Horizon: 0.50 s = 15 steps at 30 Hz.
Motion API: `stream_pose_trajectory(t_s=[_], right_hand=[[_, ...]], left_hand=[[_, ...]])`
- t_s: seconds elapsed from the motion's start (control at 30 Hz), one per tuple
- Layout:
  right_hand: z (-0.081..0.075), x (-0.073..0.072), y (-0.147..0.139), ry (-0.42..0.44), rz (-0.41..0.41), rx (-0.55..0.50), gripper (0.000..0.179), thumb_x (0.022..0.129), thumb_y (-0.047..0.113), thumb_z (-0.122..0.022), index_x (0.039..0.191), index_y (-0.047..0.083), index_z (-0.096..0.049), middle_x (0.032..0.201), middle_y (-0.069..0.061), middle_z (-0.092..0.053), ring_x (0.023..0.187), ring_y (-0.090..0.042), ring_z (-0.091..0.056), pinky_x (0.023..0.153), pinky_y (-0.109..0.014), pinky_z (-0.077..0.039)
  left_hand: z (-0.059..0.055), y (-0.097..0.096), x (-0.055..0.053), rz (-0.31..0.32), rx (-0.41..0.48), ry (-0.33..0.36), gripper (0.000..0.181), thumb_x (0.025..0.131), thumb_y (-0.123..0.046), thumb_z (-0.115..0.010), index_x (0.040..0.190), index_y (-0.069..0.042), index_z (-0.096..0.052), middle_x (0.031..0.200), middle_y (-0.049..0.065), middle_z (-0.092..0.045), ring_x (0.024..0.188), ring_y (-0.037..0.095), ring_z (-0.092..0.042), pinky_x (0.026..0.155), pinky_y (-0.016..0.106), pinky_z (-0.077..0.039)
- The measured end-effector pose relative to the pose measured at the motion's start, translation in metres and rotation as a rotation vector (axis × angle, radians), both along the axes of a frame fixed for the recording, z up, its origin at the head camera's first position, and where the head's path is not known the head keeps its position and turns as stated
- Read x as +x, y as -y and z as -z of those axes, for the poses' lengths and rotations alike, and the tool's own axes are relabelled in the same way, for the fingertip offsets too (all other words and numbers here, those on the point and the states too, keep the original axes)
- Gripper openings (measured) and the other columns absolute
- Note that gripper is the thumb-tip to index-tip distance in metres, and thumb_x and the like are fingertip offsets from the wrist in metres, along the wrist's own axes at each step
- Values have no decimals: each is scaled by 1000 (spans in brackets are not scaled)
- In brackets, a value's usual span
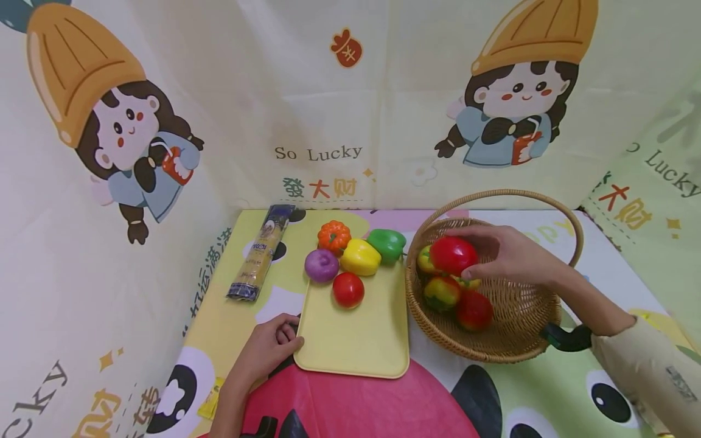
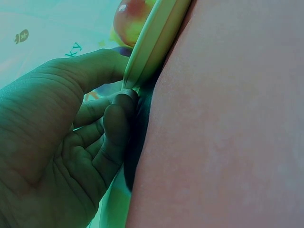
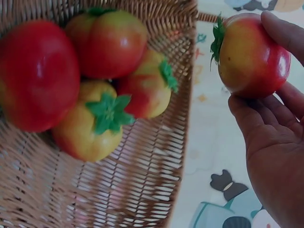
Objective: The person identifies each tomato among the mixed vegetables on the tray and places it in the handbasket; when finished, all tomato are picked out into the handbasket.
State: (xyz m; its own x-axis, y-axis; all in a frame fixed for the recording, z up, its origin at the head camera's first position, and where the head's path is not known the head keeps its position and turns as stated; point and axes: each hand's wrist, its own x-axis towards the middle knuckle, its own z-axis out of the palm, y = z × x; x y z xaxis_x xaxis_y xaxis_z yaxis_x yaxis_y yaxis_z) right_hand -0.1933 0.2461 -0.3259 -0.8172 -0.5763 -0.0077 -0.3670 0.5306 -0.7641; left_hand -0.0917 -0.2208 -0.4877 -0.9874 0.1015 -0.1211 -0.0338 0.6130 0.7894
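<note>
My right hand (image 1: 512, 252) grips a red and yellow tomato (image 1: 453, 255) above the wicker basket (image 1: 520, 328), thumb on one side and fingers on the other. In the right wrist view its green leafy top shows. Several more tomatoes (image 3: 109, 42) lie in the basket. At the left edge of the yellow tray (image 1: 356, 347), my left hand (image 1: 268, 350) pinches the rim, thumb on top and curled fingers beside and below. Toward the tray's far end sit a red tomato (image 1: 348, 290), a purple onion (image 1: 321, 266), an orange pumpkin (image 1: 334, 236), a yellow bell pepper (image 1: 361, 257) and a green bell pepper (image 1: 386, 245).
A pack of pasta (image 1: 260, 255) lies left of the tray. The basket's tall handle (image 1: 498, 193) arches over its far side, close to the right forearm. A printed cloth (image 1: 339, 109) hangs behind and at both sides. The tabletop has a colourful cartoon print.
</note>
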Motion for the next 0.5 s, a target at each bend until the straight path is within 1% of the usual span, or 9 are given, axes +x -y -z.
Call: stream_pose_trajectory(t_s=[0.13, 0.3, 0.37, 0.5], right_hand=[[5, -8, -4, 5, 7, 9, 73, 80, 21, -84, 144, 20, -49, 132, -3, -56, 118, -30, -55, 80, -33, -55], [9, -16, -3, -2, 1, 40, 69, 81, 25, -84, 142, 25, -52, 130, -1, -57, 117, -27, -55, 83, -33, -53], [11, -19, -2, 14, -13, 29, 69, 81, 23, -83, 142, 24, -51, 131, -1, -57, 117, -27, -55, 84, -34, -53], [16, -23, 2, 48, -46, -7, 70, 81, 18, -83, 143, 17, -50, 132, -5, -56, 118, -30, -54, 84, -34, -53]], left_hand=[[1, 1, 0, -6, -2, 4, 30, 85, -22, -79, 110, -13, -66, 77, -5, -59, 66, 12, -56, 68, 27, -47], [2, 2, 0, -7, 17, 16, 30, 85, -22, -79, 111, -13, -66, 78, -4, -59, 68, 13, -56, 68, 27, -47], [2, 2, 0, -7, 19, 17, 30, 85, -22, -79, 111, -13, -66, 79, -4, -60, 68, 13, -56, 68, 27, -47], [3, 1, -1, -6, 19, 16, 30, 85, -21, -79, 110, -13, -66, 79, -3, -60, 69, 14, -57, 68, 27, -47]])
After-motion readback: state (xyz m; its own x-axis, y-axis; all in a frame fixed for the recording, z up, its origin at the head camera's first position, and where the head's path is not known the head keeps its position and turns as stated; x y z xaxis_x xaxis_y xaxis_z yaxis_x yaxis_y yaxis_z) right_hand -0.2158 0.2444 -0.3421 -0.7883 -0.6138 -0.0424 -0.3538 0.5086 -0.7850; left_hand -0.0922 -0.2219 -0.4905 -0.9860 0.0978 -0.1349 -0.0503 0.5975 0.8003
